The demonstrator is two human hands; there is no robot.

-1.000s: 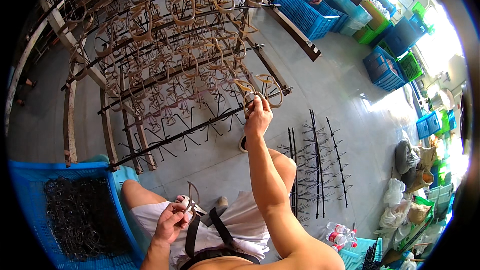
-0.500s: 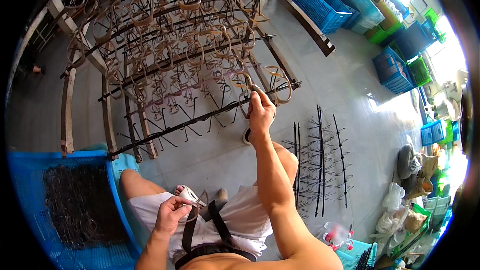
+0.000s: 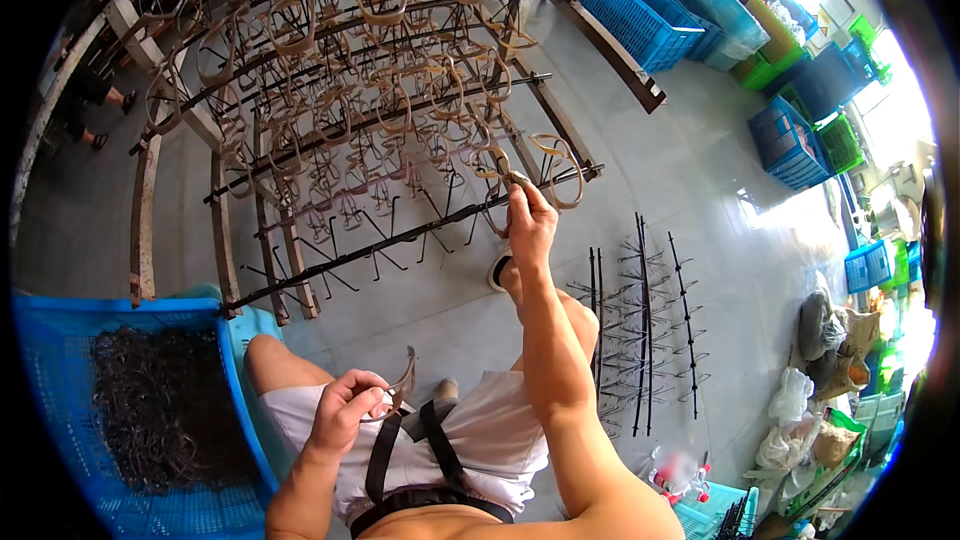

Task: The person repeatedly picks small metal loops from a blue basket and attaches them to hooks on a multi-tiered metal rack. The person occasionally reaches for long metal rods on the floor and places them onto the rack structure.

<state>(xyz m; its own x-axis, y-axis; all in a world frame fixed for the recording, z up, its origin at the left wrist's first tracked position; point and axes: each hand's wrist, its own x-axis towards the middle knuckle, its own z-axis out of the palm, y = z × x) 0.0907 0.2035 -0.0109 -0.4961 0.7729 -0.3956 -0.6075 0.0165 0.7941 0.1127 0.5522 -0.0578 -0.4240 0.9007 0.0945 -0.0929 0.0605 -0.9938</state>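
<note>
My left hand (image 3: 343,414), above my lap, pinches a brown curved loop-shaped frame (image 3: 408,376) that stands up from the fingertips. My right arm stretches forward. At its end, my right hand (image 3: 533,225) has its fingers closed on a brown loop (image 3: 489,208) at the right end of the lowest black hooked bar (image 3: 385,243). Another brown loop (image 3: 571,176) hangs just right of those fingers. Left of my right hand, several hooks of this bar stick out bare. The fingers hide how the gripped loop meets its hook.
A rack of hooked bars (image 3: 350,125) full of brown loops stands ahead on wooden legs. To my left, a blue crate (image 3: 235,390) holds tangled dark pieces (image 3: 150,410). Spare hooked bars (image 3: 643,330) lie on the floor at right. Blue crates (image 3: 640,15) line the far right.
My left hand has turned its loop more upright and shifted slightly right. My right hand stays by the bar's right end, with its wrist a little turned. Another person's feet now show at far left.
</note>
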